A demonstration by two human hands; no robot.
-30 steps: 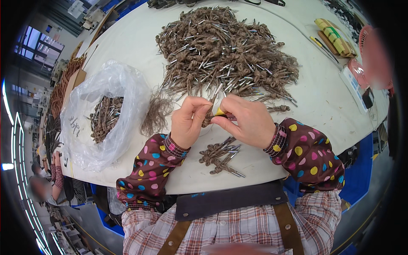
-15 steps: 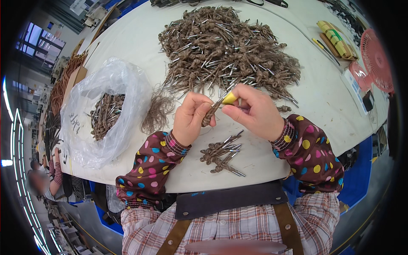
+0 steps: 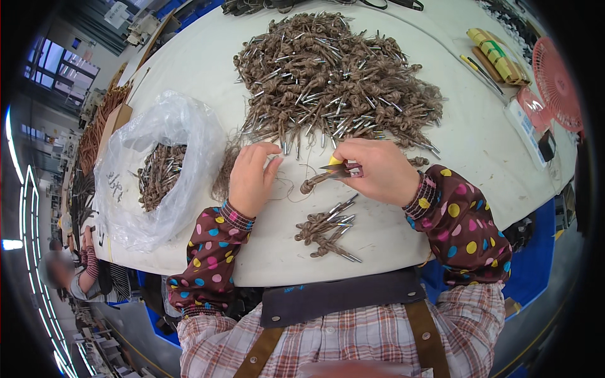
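1. Closed around small snips, the right hand sits right of centre, blades pointing left.
2. At centre frame, 1 knotted cord piece lies left of and slightly below the right fingertips, the nearer hand's; its long axis slants from the knot up rightward to the blades. Whether those fingers also pinch it, I cannot tell.
3. Left of centre, the left hand stands apart from it, thumb and fingers parted.
4. Farther out: a small pile below centre, a big heap upper centre.

A head-worn fisheye camera looks down at the table from close above.
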